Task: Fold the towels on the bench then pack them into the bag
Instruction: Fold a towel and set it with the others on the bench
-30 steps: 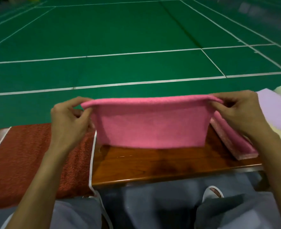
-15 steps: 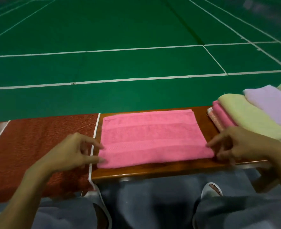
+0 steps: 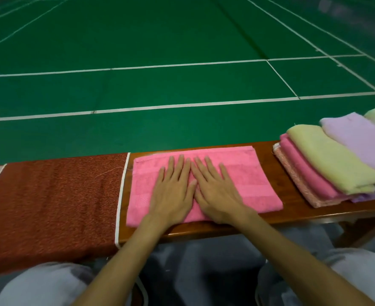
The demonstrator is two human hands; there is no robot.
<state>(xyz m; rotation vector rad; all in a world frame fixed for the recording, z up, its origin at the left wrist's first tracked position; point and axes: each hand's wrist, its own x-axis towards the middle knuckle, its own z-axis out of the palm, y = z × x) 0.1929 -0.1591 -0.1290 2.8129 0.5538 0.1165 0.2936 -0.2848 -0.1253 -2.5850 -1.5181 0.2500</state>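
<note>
Two hands: both are lying palm-down, side by side, on the folded pink towel [image 3: 244,180].
Left hand [image 3: 173,191]: its fingers [image 3: 180,166] are stretching out flat and slightly spread over the towel's middle, gripping nothing.
Right hand [image 3: 215,195]: it is resting just beside the left, thumbs touching or nearly so, fingers [image 3: 208,171] extended flat toward the far edge, holding nothing.
Pink towel: it is lying as a flat rectangle on the bare wooden part of the table [image 3: 268,217], directly under both palms, its edges showing all around the hands.
Cushion [image 3: 49,206]: a reddish pad with white piping is covering the table to the left, just beside the towel.
Stack of towels [image 3: 327,164]: pink, yellow-green and lilac pieces are sitting overlapped at the right end, apart from the hands.
Floor [image 3: 160,62]: a green court with white lines is spreading beyond.
</note>
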